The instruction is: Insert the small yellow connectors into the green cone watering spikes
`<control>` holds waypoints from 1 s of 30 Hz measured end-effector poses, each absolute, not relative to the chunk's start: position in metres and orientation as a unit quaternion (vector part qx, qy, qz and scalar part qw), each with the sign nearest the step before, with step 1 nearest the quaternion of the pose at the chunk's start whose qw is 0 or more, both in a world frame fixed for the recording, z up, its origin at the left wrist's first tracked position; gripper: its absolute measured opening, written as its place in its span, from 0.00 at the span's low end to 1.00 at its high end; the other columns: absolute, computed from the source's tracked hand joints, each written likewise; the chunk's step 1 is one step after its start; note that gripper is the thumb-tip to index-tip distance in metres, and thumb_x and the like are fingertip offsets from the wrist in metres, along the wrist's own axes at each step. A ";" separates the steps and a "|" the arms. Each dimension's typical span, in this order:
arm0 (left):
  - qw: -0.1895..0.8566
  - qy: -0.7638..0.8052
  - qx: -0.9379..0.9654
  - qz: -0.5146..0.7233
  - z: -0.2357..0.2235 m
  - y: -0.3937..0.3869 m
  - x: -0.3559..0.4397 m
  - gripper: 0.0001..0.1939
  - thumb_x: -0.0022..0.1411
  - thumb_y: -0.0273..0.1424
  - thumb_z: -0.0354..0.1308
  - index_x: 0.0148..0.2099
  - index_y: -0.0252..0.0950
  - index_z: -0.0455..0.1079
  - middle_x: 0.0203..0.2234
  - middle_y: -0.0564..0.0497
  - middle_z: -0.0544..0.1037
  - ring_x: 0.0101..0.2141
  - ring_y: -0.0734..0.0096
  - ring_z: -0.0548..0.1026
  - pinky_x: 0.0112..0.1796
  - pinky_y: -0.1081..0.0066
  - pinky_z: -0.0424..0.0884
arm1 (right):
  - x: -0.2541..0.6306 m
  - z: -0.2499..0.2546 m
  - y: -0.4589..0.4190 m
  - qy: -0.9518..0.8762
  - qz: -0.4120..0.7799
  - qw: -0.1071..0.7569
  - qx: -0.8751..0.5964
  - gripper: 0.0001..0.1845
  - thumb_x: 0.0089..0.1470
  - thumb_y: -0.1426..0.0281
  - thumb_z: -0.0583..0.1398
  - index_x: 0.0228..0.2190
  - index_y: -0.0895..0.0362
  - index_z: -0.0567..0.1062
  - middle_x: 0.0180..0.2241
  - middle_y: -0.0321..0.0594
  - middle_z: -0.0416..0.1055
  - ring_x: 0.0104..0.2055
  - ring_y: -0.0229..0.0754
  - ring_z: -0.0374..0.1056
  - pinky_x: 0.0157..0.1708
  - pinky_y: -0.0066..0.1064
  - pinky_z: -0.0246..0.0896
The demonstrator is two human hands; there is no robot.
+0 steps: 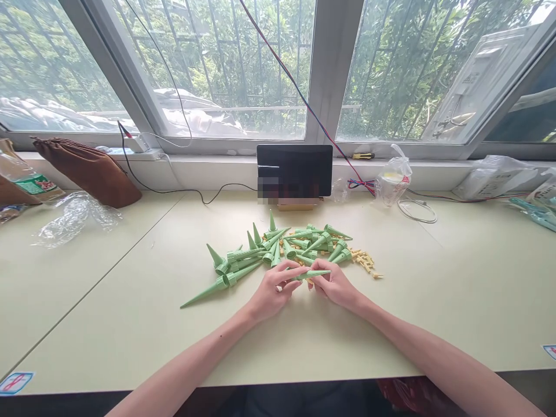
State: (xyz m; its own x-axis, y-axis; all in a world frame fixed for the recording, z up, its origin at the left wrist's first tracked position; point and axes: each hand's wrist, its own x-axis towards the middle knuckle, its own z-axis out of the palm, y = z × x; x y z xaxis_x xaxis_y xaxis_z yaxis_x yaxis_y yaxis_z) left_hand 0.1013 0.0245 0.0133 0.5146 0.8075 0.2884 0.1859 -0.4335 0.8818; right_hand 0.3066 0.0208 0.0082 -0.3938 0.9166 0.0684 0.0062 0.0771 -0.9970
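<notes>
Hands [278, 289] w/ green spike [315, 273] nr pile of green spikes [247, 255].

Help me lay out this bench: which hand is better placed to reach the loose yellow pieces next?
Right, probably: the right hand is nearer the loose yellow pieces beside the green pile; the left hand is farther away, fingers on a green cone.

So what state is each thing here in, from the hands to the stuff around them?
Left hand: fingers closed on a green cone
Right hand: fingers curled, grip partly hidden
Held green cone: lying sideways
Other green cones: loosely heaped
Yellow pieces: scattered
Screen: upright, dark
Brown bag: gathered at one end
Clear wrap: crumpled
</notes>
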 end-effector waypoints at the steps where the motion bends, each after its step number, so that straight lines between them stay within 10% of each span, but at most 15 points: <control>1: 0.422 0.327 0.762 0.367 0.014 0.024 0.102 0.16 0.69 0.33 0.53 0.55 0.46 0.75 0.46 0.45 0.72 0.30 0.74 0.72 0.27 0.74 0.73 | 0.307 0.009 0.021 -0.608 0.573 0.400 -0.377 0.16 0.60 0.58 0.59 0.28 0.55 0.64 0.22 0.32 0.68 0.15 0.30 0.51 0.15 0.25 0.46; 11: 0.429 0.391 0.711 0.398 0.026 0.019 0.107 0.19 0.66 0.39 0.57 0.57 0.41 0.68 0.55 0.43 0.67 0.26 0.79 0.73 0.25 0.74 0.75 | 0.308 0.000 0.022 -0.720 0.305 0.459 -0.422 0.13 0.65 0.63 0.54 0.29 0.54 0.63 0.21 0.31 0.61 0.20 0.34 0.54 0.20 0.26 0.49; 19: 0.486 0.415 0.662 0.392 0.024 0.019 0.109 0.20 0.65 0.45 0.57 0.51 0.37 0.64 0.28 0.55 0.71 0.23 0.77 0.68 0.22 0.77 0.65 | 0.311 -0.003 0.021 -0.818 0.026 0.441 -0.367 0.10 0.66 0.73 0.50 0.30 0.54 0.61 0.24 0.33 0.61 0.21 0.35 0.53 0.22 0.28 0.47; 30: 0.522 0.403 0.658 0.363 0.024 0.018 0.107 0.20 0.64 0.45 0.58 0.51 0.38 0.62 0.31 0.54 0.71 0.21 0.78 0.67 0.22 0.76 0.65 | 0.311 -0.009 0.020 -0.827 0.042 0.434 -0.355 0.10 0.67 0.73 0.49 0.31 0.53 0.60 0.24 0.33 0.60 0.22 0.36 0.54 0.22 0.28 0.48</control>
